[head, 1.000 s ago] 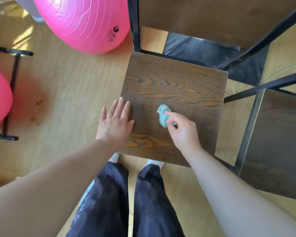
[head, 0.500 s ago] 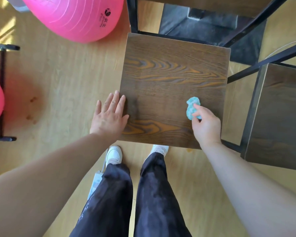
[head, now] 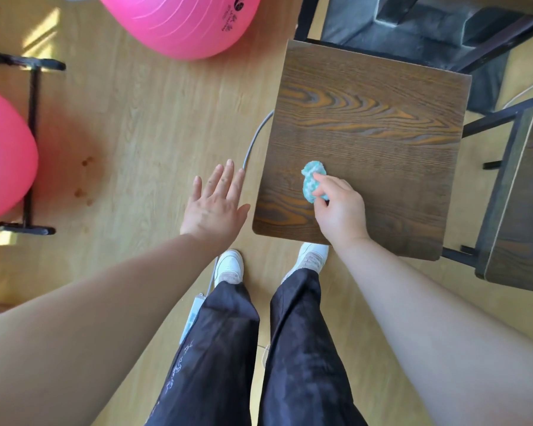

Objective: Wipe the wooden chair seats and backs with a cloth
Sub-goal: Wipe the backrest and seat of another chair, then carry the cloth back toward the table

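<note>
While the seat (head: 366,142) is being wiped, the task is judged to be at an early or middle stage: the cloth (head: 312,180), a small bunched teal wad, is pinched in the right hand (head: 340,207) and pressed on the near-left part of the seat. No difference between wiped and unwiped wood can be made out, so coverage cannot be told. A second seat (head: 523,210) at the right edge is untouched at this moment, and no chair back is clearly shown, so the backs are judged to be left. The left hand (head: 213,201) is held open and flat, empty, over the floor (head: 136,133) just beside the seat's left edge. Half a second earlier that hand was laid on the seat's near-left corner and the cloth was near the right edge; the cloth has since been swept leftward.
</note>
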`<state>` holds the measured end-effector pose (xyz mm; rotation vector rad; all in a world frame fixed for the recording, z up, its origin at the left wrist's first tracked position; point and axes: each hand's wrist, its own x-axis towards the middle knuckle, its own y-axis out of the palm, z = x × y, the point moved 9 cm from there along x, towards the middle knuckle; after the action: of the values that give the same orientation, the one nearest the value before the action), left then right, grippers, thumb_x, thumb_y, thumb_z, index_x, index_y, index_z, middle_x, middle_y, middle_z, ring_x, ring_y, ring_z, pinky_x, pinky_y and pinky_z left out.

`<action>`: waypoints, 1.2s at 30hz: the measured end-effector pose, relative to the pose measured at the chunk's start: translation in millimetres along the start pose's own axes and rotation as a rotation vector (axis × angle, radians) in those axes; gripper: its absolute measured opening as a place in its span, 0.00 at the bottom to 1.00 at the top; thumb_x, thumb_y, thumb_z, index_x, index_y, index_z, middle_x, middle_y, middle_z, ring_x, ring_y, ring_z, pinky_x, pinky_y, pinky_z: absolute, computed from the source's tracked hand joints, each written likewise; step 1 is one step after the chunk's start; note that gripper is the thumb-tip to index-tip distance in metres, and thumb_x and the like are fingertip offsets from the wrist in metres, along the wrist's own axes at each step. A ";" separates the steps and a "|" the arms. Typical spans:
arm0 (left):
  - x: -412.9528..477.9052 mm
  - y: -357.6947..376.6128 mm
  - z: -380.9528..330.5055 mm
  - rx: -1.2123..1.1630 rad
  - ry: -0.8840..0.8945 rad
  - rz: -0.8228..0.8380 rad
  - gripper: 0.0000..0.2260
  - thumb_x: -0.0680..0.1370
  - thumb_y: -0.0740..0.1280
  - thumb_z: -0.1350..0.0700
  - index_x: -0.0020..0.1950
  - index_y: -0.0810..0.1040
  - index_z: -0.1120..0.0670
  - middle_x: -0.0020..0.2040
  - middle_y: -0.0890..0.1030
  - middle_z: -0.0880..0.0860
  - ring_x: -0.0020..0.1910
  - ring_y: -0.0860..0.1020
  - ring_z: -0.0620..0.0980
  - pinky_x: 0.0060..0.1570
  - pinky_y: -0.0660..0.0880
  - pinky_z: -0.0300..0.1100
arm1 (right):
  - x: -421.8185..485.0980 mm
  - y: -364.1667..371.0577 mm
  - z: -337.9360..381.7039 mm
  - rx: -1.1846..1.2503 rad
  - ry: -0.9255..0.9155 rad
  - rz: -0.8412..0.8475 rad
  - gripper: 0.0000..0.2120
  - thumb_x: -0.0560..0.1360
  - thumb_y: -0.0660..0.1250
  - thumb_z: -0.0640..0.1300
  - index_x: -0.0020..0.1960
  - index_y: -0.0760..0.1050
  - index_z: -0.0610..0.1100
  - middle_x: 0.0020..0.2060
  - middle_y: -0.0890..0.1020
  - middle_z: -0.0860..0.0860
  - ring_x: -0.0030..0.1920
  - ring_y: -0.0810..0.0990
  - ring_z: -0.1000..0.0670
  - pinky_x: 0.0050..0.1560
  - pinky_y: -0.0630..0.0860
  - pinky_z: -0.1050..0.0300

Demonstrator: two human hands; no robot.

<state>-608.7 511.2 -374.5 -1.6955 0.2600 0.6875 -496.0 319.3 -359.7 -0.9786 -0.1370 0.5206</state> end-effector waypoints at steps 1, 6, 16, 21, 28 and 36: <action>-2.1 0.8 2.3 -0.005 0.007 0.003 0.29 0.84 0.46 0.43 0.81 0.38 0.51 0.81 0.38 0.51 0.80 0.39 0.50 0.78 0.43 0.55 | 0.8 4.7 6.8 0.001 -0.011 0.009 0.08 0.68 0.67 0.27 0.40 0.77 0.38 0.57 0.83 0.47 0.57 0.80 0.45 0.56 0.67 0.67; -12.4 5.5 12.3 -0.016 0.026 0.010 0.29 0.84 0.46 0.43 0.81 0.38 0.51 0.81 0.37 0.51 0.80 0.38 0.50 0.78 0.42 0.55 | -3.3 29.2 42.6 -0.009 -0.091 0.045 0.08 0.67 0.67 0.28 0.38 0.74 0.39 0.58 0.83 0.48 0.57 0.80 0.46 0.55 0.72 0.60; -38.9 11.1 44.1 -0.011 0.010 0.030 0.29 0.84 0.45 0.43 0.80 0.37 0.51 0.81 0.36 0.51 0.79 0.37 0.50 0.78 0.41 0.55 | -34.8 63.6 79.4 0.022 -0.117 0.114 0.08 0.67 0.68 0.27 0.40 0.76 0.38 0.56 0.83 0.48 0.55 0.79 0.44 0.53 0.71 0.61; -56.1 8.9 60.3 -0.007 -0.016 0.017 0.29 0.84 0.46 0.43 0.81 0.38 0.51 0.81 0.38 0.52 0.80 0.39 0.50 0.78 0.42 0.56 | -55.8 93.9 107.5 0.075 -0.088 0.343 0.07 0.68 0.69 0.30 0.44 0.79 0.39 0.48 0.84 0.46 0.51 0.79 0.42 0.47 0.73 0.54; -81.9 -25.5 78.6 0.007 -0.063 -0.018 0.29 0.84 0.46 0.43 0.81 0.39 0.52 0.81 0.38 0.52 0.80 0.40 0.51 0.78 0.43 0.56 | -72.3 70.6 134.4 0.312 0.288 0.304 0.05 0.72 0.73 0.38 0.47 0.79 0.44 0.42 0.80 0.52 0.42 0.76 0.50 0.37 0.65 0.67; -101.0 -159.9 43.4 0.004 -0.013 -0.193 0.29 0.84 0.44 0.41 0.81 0.39 0.51 0.81 0.39 0.51 0.80 0.40 0.50 0.78 0.43 0.56 | -39.2 -89.7 172.4 0.282 0.306 0.086 0.06 0.73 0.73 0.43 0.49 0.79 0.44 0.46 0.82 0.53 0.44 0.78 0.50 0.39 0.67 0.62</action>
<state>-618.9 572.5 -190.7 -1.6858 0.0862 0.5539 -556.5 390.6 -184.9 -0.7783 0.2484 0.4478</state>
